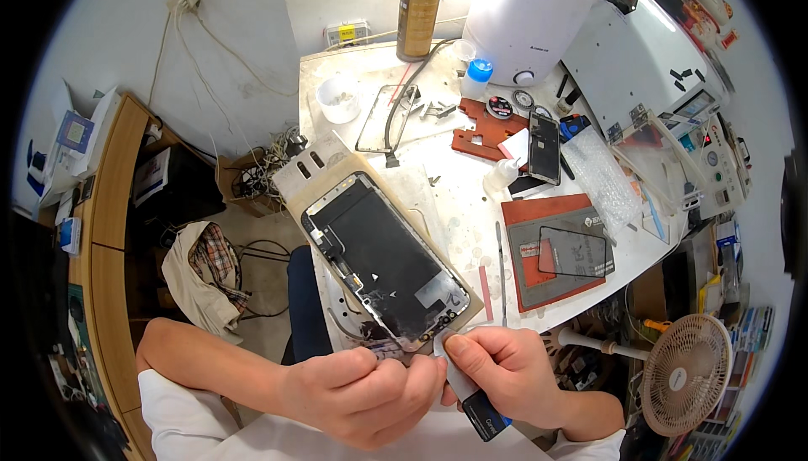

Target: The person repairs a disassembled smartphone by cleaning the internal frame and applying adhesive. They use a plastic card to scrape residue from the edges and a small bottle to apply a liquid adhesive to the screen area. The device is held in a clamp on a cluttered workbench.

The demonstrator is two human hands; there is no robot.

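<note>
A phone screen assembly [380, 259] lies face down on a beige plate [337, 177], tilted toward me. My left hand [362, 394] is closed around the near end of the plate and steadies it. My right hand [505, 373] grips a thin flat scraper tool [471, 398] with a dark handle. The scraper's pale blade meets the near right corner of the screen assembly. My fingers hide part of that corner.
On the white bench lie a red mat [551, 246] with a glass panel [574, 251], a second phone screen [544, 146], tweezers [501, 267], a small squeeze bottle [502, 175] and a phone frame [383, 118]. A white humidifier [526, 15], a spray can [418, 11] and a machine [640, 57] stand behind. A fan [686, 373] stands at lower right.
</note>
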